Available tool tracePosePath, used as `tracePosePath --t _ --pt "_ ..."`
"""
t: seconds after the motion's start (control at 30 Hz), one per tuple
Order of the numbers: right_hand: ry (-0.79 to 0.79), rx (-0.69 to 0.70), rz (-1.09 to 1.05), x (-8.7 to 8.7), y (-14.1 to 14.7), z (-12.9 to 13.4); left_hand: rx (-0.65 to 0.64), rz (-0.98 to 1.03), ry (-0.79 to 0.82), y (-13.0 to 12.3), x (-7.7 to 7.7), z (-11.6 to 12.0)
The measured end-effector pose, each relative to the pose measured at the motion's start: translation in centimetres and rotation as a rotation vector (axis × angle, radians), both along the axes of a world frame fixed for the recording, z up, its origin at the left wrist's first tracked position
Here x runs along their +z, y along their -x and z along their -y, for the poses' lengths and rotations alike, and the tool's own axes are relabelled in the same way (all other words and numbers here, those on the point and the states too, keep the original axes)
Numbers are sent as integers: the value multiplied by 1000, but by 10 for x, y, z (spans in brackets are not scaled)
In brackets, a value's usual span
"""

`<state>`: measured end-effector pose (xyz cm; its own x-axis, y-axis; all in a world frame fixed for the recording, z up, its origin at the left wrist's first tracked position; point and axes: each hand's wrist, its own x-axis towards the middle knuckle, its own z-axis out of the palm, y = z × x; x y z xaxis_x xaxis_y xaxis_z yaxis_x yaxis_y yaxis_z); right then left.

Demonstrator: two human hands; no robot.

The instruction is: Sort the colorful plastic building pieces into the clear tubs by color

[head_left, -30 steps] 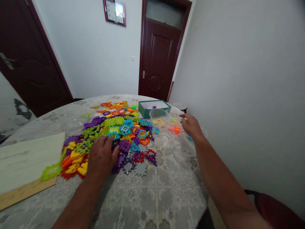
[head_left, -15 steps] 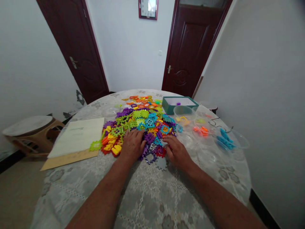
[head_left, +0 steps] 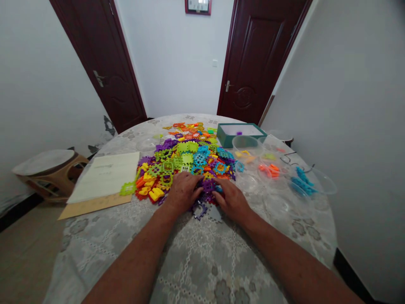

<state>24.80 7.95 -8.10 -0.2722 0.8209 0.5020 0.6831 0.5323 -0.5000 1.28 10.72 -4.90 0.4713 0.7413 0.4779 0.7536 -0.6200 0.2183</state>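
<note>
A large heap of colourful interlocking plastic building pieces (head_left: 186, 147) lies on the table. At its near edge, a purple building piece (head_left: 208, 185) sits between my two hands. My left hand (head_left: 182, 190) has its thumb and fingers closed at the piece's left side. My right hand (head_left: 232, 197) pinches at its right side, with a bit of blue showing by the fingers. Just below the hands lie a dark purple frame-shaped piece (head_left: 199, 210) and a grey piece (head_left: 215, 214). Yellow pieces (head_left: 155, 194) are left of my left hand.
On the right stand clear plastic bowls (head_left: 248, 145), some holding orange pieces (head_left: 268, 171) and blue pieces (head_left: 302, 183). Behind them is a green box (head_left: 225, 138). White paper (head_left: 103, 175) over brown card (head_left: 95, 207) lies left. Glasses (head_left: 297, 164) rest at the right edge.
My hands have come closer together, the left moving right, and now meet at the purple piece. The view has tilted slightly downward.
</note>
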Motion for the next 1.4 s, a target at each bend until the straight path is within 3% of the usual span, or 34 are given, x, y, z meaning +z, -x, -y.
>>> tracePosePath --t 0.23,0.6,0.77,0.9,1.1,1.4 --pt "55 -42 -56 6 -1 -7 -73 45 22 -8 2 7" --pt "32 -91 -71 11 -11 -9 206 180 -28 2 -8 -7" --pt "29 -101 -59 15 -12 -5 334 140 -121 1 7 1" --pt "23 -84 -77 20 -11 -1 218 54 -104 -10 19 14" --pt "47 -58 -101 25 -10 4 144 -119 52 -24 9 18" --pt "68 10 -71 23 -10 4 93 -13 96 -26 1 15"
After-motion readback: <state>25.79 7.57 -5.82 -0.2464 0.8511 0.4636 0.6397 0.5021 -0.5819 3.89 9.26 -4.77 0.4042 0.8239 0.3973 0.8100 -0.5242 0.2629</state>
